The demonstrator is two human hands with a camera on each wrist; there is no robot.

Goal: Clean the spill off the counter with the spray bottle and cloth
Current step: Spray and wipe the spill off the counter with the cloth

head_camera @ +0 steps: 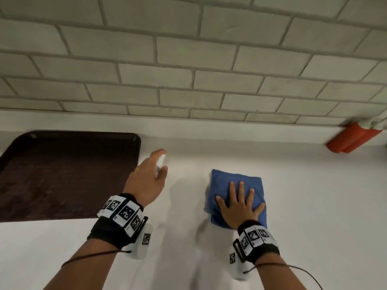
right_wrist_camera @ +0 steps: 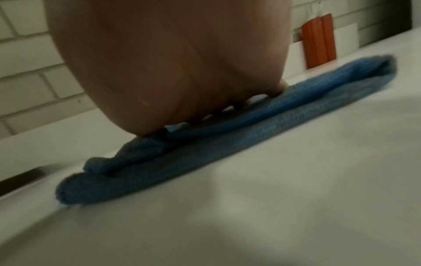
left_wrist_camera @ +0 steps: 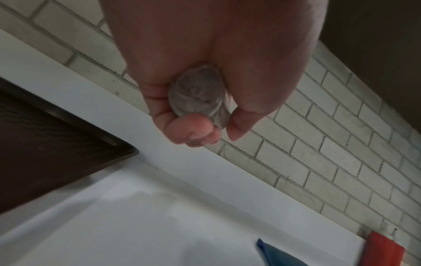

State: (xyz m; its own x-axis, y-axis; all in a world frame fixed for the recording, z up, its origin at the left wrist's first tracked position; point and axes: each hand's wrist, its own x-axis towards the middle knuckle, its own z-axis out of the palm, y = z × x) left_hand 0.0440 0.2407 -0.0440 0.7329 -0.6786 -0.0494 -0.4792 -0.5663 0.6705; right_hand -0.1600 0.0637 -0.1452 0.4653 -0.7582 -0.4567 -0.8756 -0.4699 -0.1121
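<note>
**Wrist gear, both arms**

Left hand [head_camera: 146, 181] & right hand [head_camera: 240, 208]: bare, no sleeves. Each wrist has a black band w/ white blocks of b/w square code markers, a white unit underneath, and a thin black cable trailing toward 6 o'clock.

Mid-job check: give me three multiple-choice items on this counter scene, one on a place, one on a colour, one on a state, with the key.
1. The dark tray lies where?
A. left of the cloth
B. under the cloth
C. right of the cloth

2. The cloth is
A. red
B. blue
C. white

3. The right hand is
A. fisted in the air
B. pinching a corner
C. flat on the cloth

Key: 1 A, the tray sits beyond the left hand, which holds the spray bottle; 2 B, head and wrist views agree; 3 C, fingers spread on it.
</note>
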